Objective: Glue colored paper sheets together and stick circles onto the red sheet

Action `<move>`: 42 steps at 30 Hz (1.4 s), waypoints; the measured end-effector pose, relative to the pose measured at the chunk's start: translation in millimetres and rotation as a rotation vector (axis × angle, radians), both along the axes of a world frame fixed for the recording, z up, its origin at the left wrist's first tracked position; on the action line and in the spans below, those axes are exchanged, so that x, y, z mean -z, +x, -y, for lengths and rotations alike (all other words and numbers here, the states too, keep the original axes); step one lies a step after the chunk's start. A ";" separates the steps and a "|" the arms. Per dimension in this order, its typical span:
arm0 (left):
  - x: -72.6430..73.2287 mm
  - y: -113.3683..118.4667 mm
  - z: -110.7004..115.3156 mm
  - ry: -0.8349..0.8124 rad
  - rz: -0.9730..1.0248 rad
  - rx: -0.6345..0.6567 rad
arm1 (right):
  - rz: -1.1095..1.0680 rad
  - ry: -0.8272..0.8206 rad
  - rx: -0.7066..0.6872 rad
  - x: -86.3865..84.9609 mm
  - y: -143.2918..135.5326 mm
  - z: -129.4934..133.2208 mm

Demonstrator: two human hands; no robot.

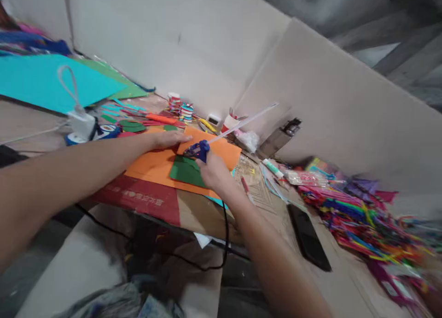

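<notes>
My right hand (216,170) is closed round a blue hot glue gun (198,150), with a long translucent glue stick (245,120) poking out of its back. The gun's nozzle points left, close above a dark green sheet (186,170). Beneath that lies a larger orange sheet (148,168). At its far side, my left hand (169,139) holds the left edge of a raised orange piece (224,150); its thumb is hidden. The gun's black cord (227,235) hangs over the table edge.
A black phone (308,237) lies on the right, beside a heap of colourful pipe cleaners (355,221). A red pen (245,185) and a glue tube (272,168) are nearer. On the left stand a white plug (82,122) and turquoise sheets (51,80). Pale panels (172,41) border the back.
</notes>
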State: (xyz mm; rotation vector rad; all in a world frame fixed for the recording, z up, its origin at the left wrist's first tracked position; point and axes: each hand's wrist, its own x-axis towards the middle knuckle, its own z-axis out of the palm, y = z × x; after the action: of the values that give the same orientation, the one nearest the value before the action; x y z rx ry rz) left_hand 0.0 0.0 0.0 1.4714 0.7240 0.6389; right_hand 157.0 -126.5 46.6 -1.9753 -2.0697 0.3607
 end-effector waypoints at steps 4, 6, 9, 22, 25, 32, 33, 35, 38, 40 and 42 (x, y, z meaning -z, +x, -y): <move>5.7 -1.1 -6.2 -0.007 -0.012 -0.008 | 0.028 -0.024 0.059 -8.2 9.0 7.4; 8.0 -1.6 -9.2 0.003 -0.017 -0.006 | 0.030 -0.022 0.051 -8.9 8.6 7.9; 9.5 -2.5 -12.4 0.052 -0.055 -0.024 | 0.017 -0.020 0.030 -4.9 1.9 3.7; 8.7 -1.8 -10.4 -0.044 -0.021 -0.019 | 0.047 -0.022 0.119 -4.3 30.9 11.3; 9.7 -1.7 -12.5 -0.062 -0.042 -0.025 | 0.083 -0.015 0.172 -5.8 49.8 19.3; 13.3 -2.4 -16.6 0.001 -0.091 -0.077 | 0.082 0.018 0.237 -7.5 85.9 34.0; 13.3 -2.5 -16.3 0.004 -0.085 -0.075 | 0.077 0.020 0.245 -6.3 91.2 34.6; 12.8 -2.5 -14.8 0.005 -0.063 -0.077 | 0.090 0.020 0.268 -3.5 100.6 35.2; 11.3 -2.3 -11.6 -0.014 -0.025 -0.073 | 0.133 0.016 0.312 -0.9 109.3 36.1; 10.8 -2.0 -10.1 -0.020 -0.015 -0.067 | 0.135 0.016 0.332 -1.0 111.4 37.7; 10.6 -1.8 -9.3 -0.017 -0.018 -0.069 | 0.124 0.019 0.344 -1.7 112.9 39.9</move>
State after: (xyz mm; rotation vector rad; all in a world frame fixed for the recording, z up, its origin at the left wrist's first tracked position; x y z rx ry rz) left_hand -1.8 9.3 -10.6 1.4434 0.7952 0.6718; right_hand 269.8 -166.4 48.3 -2.3398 -1.7418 0.1518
